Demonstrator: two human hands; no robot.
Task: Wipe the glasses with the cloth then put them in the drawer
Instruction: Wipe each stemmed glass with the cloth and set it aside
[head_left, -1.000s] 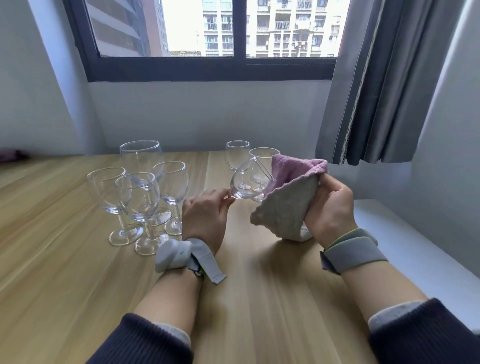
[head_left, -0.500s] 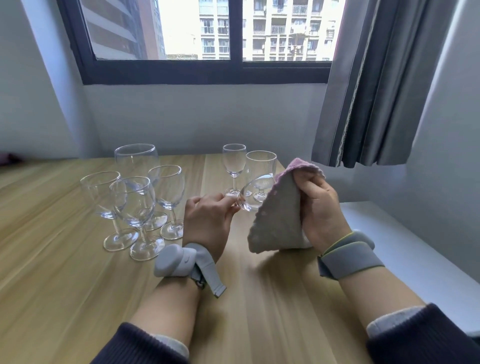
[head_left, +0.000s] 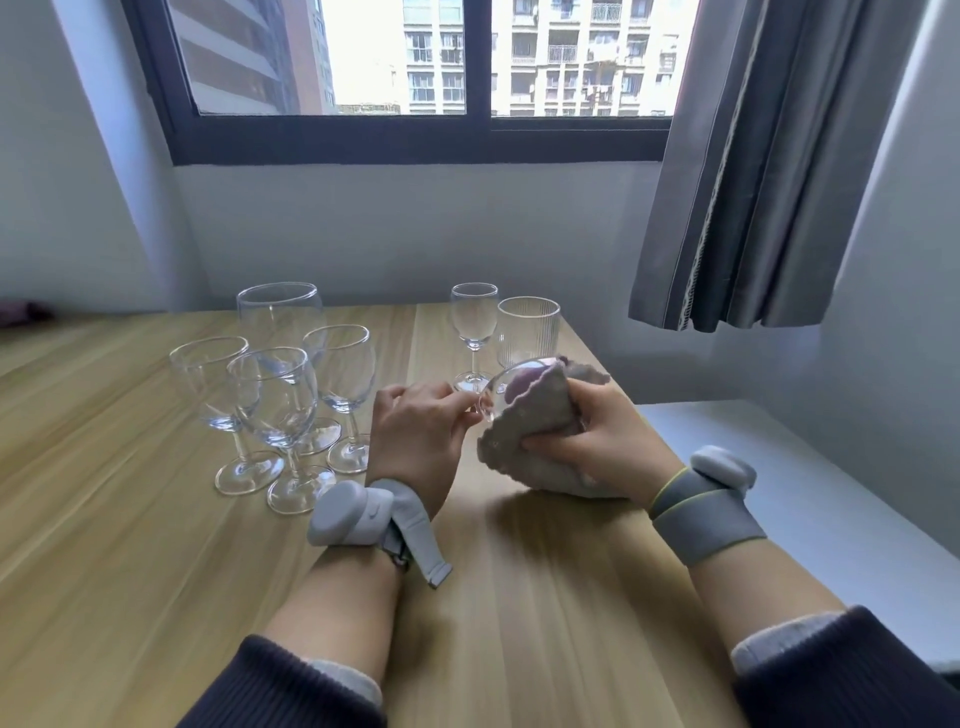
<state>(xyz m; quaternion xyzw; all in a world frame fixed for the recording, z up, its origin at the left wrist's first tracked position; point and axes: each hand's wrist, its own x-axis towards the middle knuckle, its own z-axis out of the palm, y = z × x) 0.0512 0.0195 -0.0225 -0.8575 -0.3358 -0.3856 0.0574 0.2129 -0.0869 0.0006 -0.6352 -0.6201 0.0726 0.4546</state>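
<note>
My left hand (head_left: 415, 431) pinches the stem end of a small wine glass (head_left: 493, 392) that lies tilted on its side above the table. My right hand (head_left: 597, 441) grips a grey and pink cloth (head_left: 530, 431) wrapped over the glass's bowl, with part of the cloth pushed inside it. Several more wine glasses (head_left: 275, 395) stand in a cluster at the left. A small stemmed glass (head_left: 474, 325) and a ribbed tumbler (head_left: 527, 330) stand behind my hands. No drawer is in view.
The wooden table (head_left: 130, 545) runs to the wall under a window. A white ledge (head_left: 831, 519) adjoins the table's right edge. A grey curtain (head_left: 753, 182) hangs at the upper right. A dark item (head_left: 21, 314) lies at the far left edge.
The cloth has folded down around the glass's bowl and my right hand has turned, now gripping from below. The held glass sits a little lower and closer to the cloth.
</note>
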